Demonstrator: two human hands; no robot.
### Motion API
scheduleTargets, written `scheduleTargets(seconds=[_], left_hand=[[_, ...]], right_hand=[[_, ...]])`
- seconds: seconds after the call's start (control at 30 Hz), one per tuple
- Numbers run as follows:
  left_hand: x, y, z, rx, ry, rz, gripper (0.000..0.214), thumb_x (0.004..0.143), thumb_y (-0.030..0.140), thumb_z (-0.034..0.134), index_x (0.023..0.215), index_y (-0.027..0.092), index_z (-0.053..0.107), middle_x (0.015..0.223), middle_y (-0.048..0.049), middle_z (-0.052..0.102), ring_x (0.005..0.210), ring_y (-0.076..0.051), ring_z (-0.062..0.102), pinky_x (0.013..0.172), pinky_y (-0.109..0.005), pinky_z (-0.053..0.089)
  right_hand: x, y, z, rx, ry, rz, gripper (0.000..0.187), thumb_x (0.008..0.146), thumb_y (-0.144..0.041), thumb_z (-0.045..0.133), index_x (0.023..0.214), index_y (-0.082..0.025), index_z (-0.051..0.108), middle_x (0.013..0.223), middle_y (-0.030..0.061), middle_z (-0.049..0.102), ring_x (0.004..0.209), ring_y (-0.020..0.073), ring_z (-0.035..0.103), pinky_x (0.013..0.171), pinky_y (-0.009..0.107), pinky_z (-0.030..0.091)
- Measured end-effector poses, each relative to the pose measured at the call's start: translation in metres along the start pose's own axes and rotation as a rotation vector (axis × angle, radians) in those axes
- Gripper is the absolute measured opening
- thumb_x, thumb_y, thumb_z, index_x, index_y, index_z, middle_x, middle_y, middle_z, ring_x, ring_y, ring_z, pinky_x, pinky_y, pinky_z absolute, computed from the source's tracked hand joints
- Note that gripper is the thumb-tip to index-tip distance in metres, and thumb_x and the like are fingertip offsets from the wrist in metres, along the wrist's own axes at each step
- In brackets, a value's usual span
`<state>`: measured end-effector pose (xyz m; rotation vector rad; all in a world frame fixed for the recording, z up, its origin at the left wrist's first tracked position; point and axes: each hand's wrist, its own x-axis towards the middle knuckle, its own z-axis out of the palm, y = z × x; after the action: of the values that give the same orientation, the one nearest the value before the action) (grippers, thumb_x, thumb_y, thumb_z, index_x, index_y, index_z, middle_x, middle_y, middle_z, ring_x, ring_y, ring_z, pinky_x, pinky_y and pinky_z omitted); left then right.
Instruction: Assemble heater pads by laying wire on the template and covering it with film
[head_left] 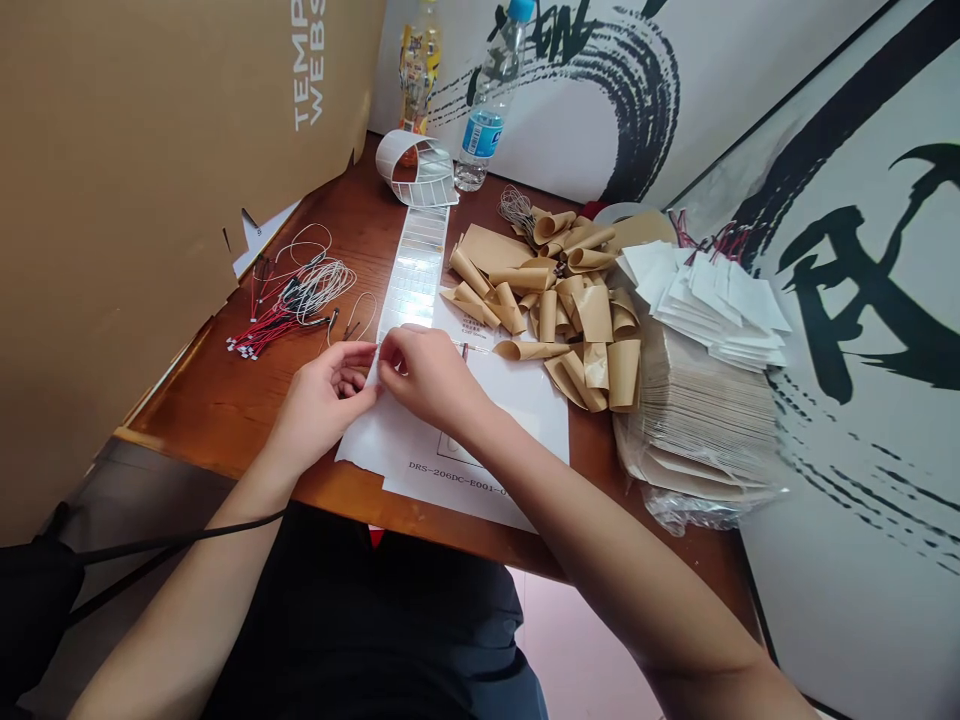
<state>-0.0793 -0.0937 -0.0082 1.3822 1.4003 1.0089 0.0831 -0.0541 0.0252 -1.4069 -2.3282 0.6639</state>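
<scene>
My left hand (322,400) is at the near end of a strip of silver labels (416,270), fingers curled in and thumb pointing toward the other hand. Right beside it, my right hand (427,370) pinches with thumb and forefinger over the strip's lower end. Whatever sits between the fingertips is too small or hidden to name. Under both hands lie white printed sheets (480,490). A short dark and red piece of wire (465,352) shows on the paper just beyond my right hand. Farther back, the strip curls up into a loose roll (394,160).
Bundled red, black and white wires with connectors (300,290) lie left. Curled brown paper pieces (555,290) are heaped right, near white tags (705,300) atop a bagged card stack (705,410). A water bottle (480,130) and yellow-labelled bottle (418,65) stand behind; cardboard (165,180) borders the left.
</scene>
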Motion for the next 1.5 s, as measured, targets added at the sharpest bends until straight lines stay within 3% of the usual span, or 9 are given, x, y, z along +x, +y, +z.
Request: scheduleTargets(seconds=[0.2, 0.5, 0.6, 0.73, 0.9, 1.03, 1.13, 1.27, 1.5], left_hand=[[0.005, 0.006, -0.007, 0.176, -0.053, -0.002, 0.044, 0.081, 0.041, 0.069, 0.118, 0.018, 0.074, 0.087, -0.0052, 0.075, 0.078, -0.019, 0.067, 0.074, -0.033, 0.051], [0.009, 0.015, -0.010, 0.468, -0.056, 0.090, 0.040, 0.081, 0.034, 0.069, 0.116, 0.017, 0.076, 0.082, -0.0030, 0.073, 0.068, -0.016, 0.062, 0.074, -0.033, 0.051], [0.009, 0.014, -0.011, 0.613, -0.010, 0.189, 0.033, 0.084, 0.032, 0.066, 0.111, 0.019, 0.077, 0.089, -0.0034, 0.069, 0.070, -0.016, 0.060, 0.073, -0.031, 0.051], [0.009, 0.011, -0.012, 0.677, 0.018, 0.274, 0.028, 0.088, 0.031, 0.063, 0.108, 0.018, 0.077, 0.094, -0.0044, 0.065, 0.075, -0.016, 0.059, 0.073, -0.030, 0.050], [0.011, 0.013, -0.003, 0.599, -0.144, 0.399, 0.027, 0.093, 0.033, 0.060, 0.108, 0.016, 0.076, 0.093, -0.0040, 0.066, 0.071, -0.013, 0.060, 0.070, -0.027, 0.050], [0.016, 0.018, 0.014, 0.679, -0.376, 0.575, 0.025, 0.097, 0.031, 0.057, 0.109, 0.017, 0.074, 0.099, -0.0061, 0.070, 0.089, -0.019, 0.065, 0.084, -0.033, 0.050], [0.019, 0.020, 0.024, 0.767, -0.476, 0.668, 0.024, 0.098, 0.031, 0.058, 0.108, 0.019, 0.076, 0.098, -0.0062, 0.070, 0.092, -0.022, 0.064, 0.086, -0.037, 0.047], [0.016, 0.017, 0.031, 0.835, -0.521, 0.774, 0.026, 0.100, 0.030, 0.055, 0.104, 0.019, 0.078, 0.092, -0.0062, 0.067, 0.087, -0.021, 0.062, 0.083, -0.038, 0.043], [0.009, 0.006, 0.033, 0.862, -0.500, 0.872, 0.031, 0.101, 0.023, 0.049, 0.113, 0.023, 0.078, 0.089, -0.0052, 0.066, 0.085, -0.019, 0.059, 0.079, -0.035, 0.039]], right_hand=[[0.000, 0.002, 0.007, -0.023, -0.029, 0.017, 0.013, 0.093, -0.011, 0.049, 0.092, -0.017, 0.060, 0.098, 0.0095, 0.065, 0.083, 0.0196, 0.056, 0.073, 0.031, 0.040], [0.006, 0.007, -0.004, -0.004, 0.083, 0.089, 0.013, 0.093, -0.008, 0.047, 0.092, -0.018, 0.056, 0.099, 0.0101, 0.064, 0.087, 0.0199, 0.056, 0.075, 0.031, 0.040], [-0.011, 0.011, -0.016, -0.007, 0.175, 0.086, 0.011, 0.095, -0.014, 0.047, 0.091, -0.020, 0.054, 0.098, 0.0091, 0.065, 0.087, 0.0204, 0.056, 0.076, 0.032, 0.040], [-0.060, 0.023, -0.022, -0.057, 0.404, 0.052, 0.012, 0.095, -0.014, 0.049, 0.086, -0.021, 0.054, 0.087, 0.0057, 0.064, 0.076, 0.0178, 0.056, 0.071, 0.031, 0.041], [-0.116, 0.035, -0.006, -0.210, 0.562, 0.083, 0.012, 0.098, -0.018, 0.053, 0.093, -0.019, 0.063, 0.084, 0.0059, 0.066, 0.073, 0.0181, 0.059, 0.067, 0.030, 0.045], [-0.124, 0.038, 0.012, -0.289, 0.630, 0.033, 0.016, 0.098, -0.015, 0.054, 0.098, -0.018, 0.070, 0.083, 0.0064, 0.069, 0.077, 0.0194, 0.062, 0.072, 0.032, 0.048], [-0.120, 0.038, 0.021, -0.357, 0.628, -0.001, 0.016, 0.098, -0.015, 0.056, 0.095, -0.019, 0.072, 0.078, 0.0048, 0.069, 0.074, 0.0189, 0.059, 0.069, 0.032, 0.043], [-0.116, 0.039, 0.027, -0.400, 0.637, -0.009, 0.015, 0.097, -0.017, 0.060, 0.090, -0.021, 0.072, 0.073, 0.0028, 0.070, 0.071, 0.0185, 0.055, 0.068, 0.034, 0.037], [-0.118, 0.041, 0.032, -0.436, 0.638, -0.040, 0.014, 0.097, -0.018, 0.060, 0.090, -0.022, 0.072, 0.065, 0.0005, 0.063, 0.068, 0.0178, 0.047, 0.067, 0.035, 0.033]])
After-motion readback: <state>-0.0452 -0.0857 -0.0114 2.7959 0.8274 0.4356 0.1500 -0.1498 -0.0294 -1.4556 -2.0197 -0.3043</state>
